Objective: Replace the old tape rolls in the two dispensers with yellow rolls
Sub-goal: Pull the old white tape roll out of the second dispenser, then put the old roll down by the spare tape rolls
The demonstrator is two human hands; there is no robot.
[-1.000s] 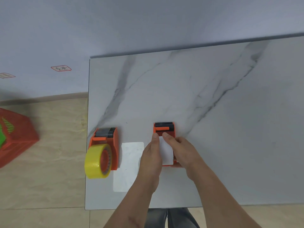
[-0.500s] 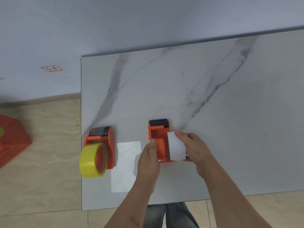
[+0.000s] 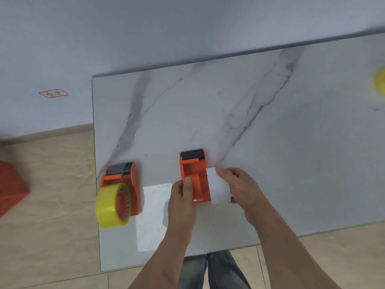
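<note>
Two orange tape dispensers lie on the marble table (image 3: 270, 142). The left dispenser (image 3: 127, 178) carries a yellow roll (image 3: 110, 207) on its hub, overhanging the table's left edge. My left hand (image 3: 182, 197) holds the left side of the right dispenser (image 3: 193, 174), thumb on its inner wall. The right dispenser's hub looks bare. My right hand (image 3: 239, 186) grips a white roll (image 3: 217, 187) just off the dispenser's right side. Another yellow roll (image 3: 380, 82) shows partly at the far right edge of the view.
A white rectangular sheet (image 3: 153, 215) lies flat between the two dispensers. A red basket (image 3: 10, 188) stands on the tiled floor to the left. The table's front edge runs close to my legs.
My right hand has drawn the white roll out of the right dispenser and moved it to the right side. My left hand stays on the dispenser. The view shifted right.
</note>
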